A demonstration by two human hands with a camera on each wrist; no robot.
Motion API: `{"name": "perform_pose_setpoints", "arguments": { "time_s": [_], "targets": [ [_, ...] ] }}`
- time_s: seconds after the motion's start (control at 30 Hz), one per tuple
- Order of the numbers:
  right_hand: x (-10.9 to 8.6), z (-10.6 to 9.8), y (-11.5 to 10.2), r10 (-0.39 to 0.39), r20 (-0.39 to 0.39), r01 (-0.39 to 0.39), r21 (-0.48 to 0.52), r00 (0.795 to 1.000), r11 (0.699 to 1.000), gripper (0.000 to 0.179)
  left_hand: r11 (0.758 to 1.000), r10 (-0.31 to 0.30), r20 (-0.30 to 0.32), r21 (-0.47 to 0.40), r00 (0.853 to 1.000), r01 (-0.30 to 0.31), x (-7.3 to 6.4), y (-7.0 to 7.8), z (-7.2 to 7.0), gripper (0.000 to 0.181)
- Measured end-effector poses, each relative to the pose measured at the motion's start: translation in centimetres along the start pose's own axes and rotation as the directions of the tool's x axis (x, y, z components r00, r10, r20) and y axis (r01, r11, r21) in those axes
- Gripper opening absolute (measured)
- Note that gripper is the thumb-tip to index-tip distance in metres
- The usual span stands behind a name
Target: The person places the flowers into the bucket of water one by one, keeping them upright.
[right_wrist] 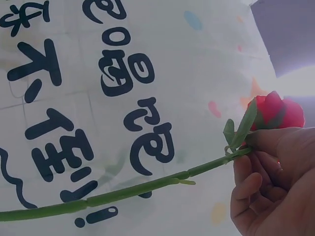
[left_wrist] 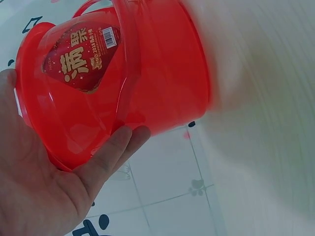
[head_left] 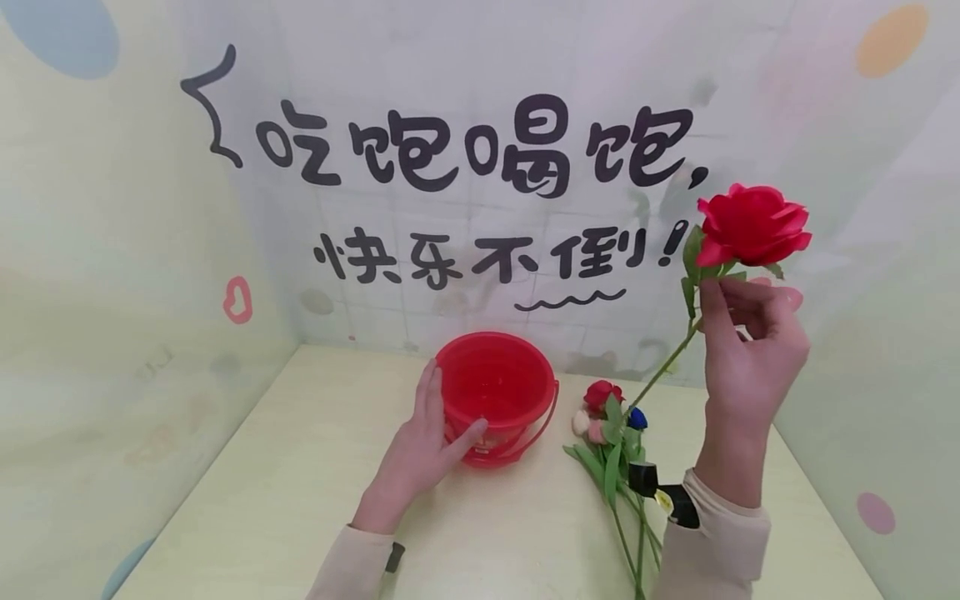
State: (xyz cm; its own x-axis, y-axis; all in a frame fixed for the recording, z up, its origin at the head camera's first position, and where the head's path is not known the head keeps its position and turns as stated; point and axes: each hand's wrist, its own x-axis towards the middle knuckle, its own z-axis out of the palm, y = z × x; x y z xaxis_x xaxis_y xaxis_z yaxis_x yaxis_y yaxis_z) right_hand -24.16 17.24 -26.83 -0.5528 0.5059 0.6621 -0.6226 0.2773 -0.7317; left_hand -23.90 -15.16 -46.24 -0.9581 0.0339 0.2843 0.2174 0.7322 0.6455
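A red plastic bucket (head_left: 498, 446) stands upright on the table, its handle hanging down at the side. My left hand (head_left: 420, 454) holds it from the left, fingers along the far side and thumb at the front rim. The left wrist view shows a dark red label (left_wrist: 83, 56) on the bucket wall. Raised on the right, my right hand (head_left: 753, 346) pinches an artificial red rose (head_left: 753, 225) just below its bloom. Its long green stem (right_wrist: 133, 191) slants down and left from the fingers, towards several other artificial flowers on the table.
Those flowers (head_left: 603, 396), red, pale pink and blue with green stems, lie on the table right of the bucket. A pale wall sheet (head_left: 465, 50) with large black lettering rises behind the table (head_left: 255, 475). Patterned sheets flank both sides.
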Motion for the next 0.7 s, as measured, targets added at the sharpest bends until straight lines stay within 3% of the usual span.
{"name": "perform_pose_setpoints", "arguments": {
  "time_s": [0.2, 0.33, 0.57, 0.7],
  "targets": [
    [0.6, 1.2, -0.8, -0.022, -0.008, 0.023, 0.17, 1.0, 0.985, 0.02, 1.0, 0.008, -0.013, 0.004, 1.0, -0.008, 0.0, -0.1, -0.1, 0.122],
    [0.7, 1.9, -1.1, -0.095, -0.006, 0.095, 0.165, 0.995, 0.982, 0.02, 1.0, 0.01, -0.017, 0.002, 1.0, -0.01, 0.0, -0.1, -0.2, 0.122],
    [0.6, 3.6, -1.3, -0.022, -0.003, 0.022, 0.258, 1.0, 0.966, 0.021, 1.0, 0.005, -0.002, 0.0, 1.0, -0.005, -0.2, -0.3, 0.0, 0.121],
    [0.3, 4.2, -1.6, -0.045, -0.016, 0.047, 0.258, 0.999, 0.965, 0.023, 1.0, 0.004, -0.001, 0.002, 1.0, -0.004, -0.3, -0.3, 0.0, 0.12]
  ]
}}
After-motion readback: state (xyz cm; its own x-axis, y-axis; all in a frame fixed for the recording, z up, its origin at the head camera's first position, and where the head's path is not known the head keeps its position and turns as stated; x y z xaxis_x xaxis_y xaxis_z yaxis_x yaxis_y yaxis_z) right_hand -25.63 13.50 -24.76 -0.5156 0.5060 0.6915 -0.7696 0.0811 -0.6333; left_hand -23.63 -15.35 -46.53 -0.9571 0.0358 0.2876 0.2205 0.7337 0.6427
